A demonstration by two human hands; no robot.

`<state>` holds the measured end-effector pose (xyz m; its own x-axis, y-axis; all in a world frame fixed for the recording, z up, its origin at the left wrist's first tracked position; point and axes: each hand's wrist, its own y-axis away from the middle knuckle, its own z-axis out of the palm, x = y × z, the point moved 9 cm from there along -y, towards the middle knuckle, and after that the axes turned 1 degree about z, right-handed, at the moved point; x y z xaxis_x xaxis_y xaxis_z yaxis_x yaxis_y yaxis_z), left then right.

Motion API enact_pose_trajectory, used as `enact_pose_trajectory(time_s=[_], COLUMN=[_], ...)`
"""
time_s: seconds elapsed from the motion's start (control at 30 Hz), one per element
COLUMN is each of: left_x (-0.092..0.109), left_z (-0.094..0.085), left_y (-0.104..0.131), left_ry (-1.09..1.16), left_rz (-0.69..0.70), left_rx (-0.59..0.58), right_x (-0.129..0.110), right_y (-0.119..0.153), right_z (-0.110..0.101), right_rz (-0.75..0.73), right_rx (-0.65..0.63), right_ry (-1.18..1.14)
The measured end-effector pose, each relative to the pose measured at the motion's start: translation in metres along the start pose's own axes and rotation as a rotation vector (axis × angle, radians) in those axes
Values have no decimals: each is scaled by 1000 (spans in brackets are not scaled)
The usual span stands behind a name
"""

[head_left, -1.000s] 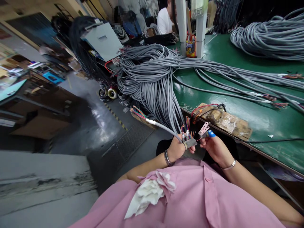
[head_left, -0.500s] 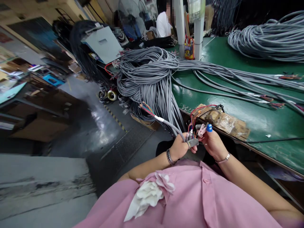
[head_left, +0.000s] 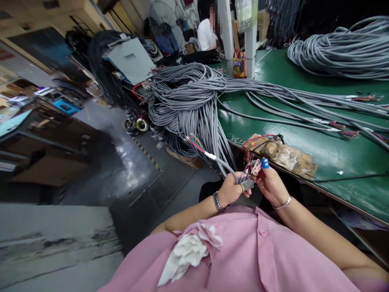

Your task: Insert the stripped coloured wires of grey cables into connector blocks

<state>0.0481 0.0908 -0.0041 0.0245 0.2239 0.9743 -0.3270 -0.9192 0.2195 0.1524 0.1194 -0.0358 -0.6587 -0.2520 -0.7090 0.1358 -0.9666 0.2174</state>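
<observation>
While the left hand (head_left: 232,190) grips a grey multicore cable (head_left: 223,163) and the right hand (head_left: 271,184) pinches a pink clip (head_left: 256,167) beside coloured wires (head_left: 249,161) between them, that work looks unfinished; whether the grey cable heap (head_left: 188,91) beyond is done, I cannot tell.

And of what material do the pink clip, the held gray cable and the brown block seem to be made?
Pink clip: probably smooth plastic, by its even color.
Gray cable: likely satin plastic or rubber outside, smoothly bent.
Brown block: possibly rough wood, by its patchy brown surface.
</observation>
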Motion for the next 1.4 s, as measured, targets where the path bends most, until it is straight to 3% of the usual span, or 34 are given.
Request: enact_pose_trajectory(time_s=[0.37,0.6,0.77,1.07,1.23,1.4], left_x=[10,14,14,6,7,9], left_z=[-13,-16,-12,-15,-17,-23], left_y=[22,19,11,9,15,21], left_ry=[52,116,142,80,84,110], left_rz=[18,114,126,89,85,112], left_rx=[92,171,187,209,195,189], right_x=[1,-10,6,8,8,17], right_y=[10,9,3,0,4,10], right_z=[6,2,-2,-7,0,-7], right_rz=[192,51,130,97,142,251], right_rx=[-88,-70,-83,42,-42,-105], right_ry=[-9,75,36,-86,-120,-134])
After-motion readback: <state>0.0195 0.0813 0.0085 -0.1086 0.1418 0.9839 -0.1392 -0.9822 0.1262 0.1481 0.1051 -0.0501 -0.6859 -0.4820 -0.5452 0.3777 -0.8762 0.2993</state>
